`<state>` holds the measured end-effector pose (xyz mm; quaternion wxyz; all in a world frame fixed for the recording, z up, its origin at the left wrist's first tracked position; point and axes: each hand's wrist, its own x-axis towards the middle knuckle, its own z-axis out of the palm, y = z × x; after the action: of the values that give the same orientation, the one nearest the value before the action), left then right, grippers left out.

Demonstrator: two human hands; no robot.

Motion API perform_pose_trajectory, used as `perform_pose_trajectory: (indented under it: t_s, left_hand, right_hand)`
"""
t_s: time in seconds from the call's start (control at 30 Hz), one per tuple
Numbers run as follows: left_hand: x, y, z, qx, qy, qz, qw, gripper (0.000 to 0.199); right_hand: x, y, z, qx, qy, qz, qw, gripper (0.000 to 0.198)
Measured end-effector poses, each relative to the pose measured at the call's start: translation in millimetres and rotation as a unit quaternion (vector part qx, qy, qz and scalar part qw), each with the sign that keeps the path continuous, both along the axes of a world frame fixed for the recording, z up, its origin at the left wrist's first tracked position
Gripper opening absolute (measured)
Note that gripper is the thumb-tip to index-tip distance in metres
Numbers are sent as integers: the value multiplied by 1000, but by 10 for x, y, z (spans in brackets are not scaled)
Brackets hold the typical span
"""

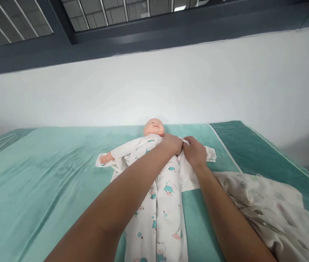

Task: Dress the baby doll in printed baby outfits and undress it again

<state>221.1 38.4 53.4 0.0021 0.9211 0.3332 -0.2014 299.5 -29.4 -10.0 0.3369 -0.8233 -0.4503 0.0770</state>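
Note:
A baby doll (154,127) lies on its back with its head toward the wall, in white baby clothes (167,196) printed with small teal and pink figures. My left hand (173,144) is closed at the doll's shoulder on the right of the view, gripping the white cloth of the garment. Right beside it, my right hand (195,152) pinches the same bunched white cloth. The doll's arm on that side is hidden by my hands and the fabric. Its other arm is stretched out to the left, with the small hand (106,158) showing at a cuff.
A teal sheet (47,182) with some creases covers the bed. On the right lies a crumpled pale patterned cloth (274,211), near my right forearm. A white wall (154,87) rises behind the bed, below a dark window frame (170,32) with metal bars.

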Motion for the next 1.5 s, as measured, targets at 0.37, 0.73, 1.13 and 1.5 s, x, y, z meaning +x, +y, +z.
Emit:
perform_pose_trajectory:
  t_s: [0.37,0.73,1.13,1.5]
  left_hand:
    - [-540,134,363,39,-8,24,999,43]
    - [-1086,127,715,50,-20,80,995,40]
    - [-744,17,590,37,-21,51,998,36]
    - [-861,-401,319,39,-246,62,967,34]
  right_hand:
    - [84,39,-88,41,78,-11,996,31]
    - [181,84,-166,199,376,-4,905,37]
    - [236,95,-60,416,523,-47,743,25]
    - [-84,49,-4,388,230,50,891,26]
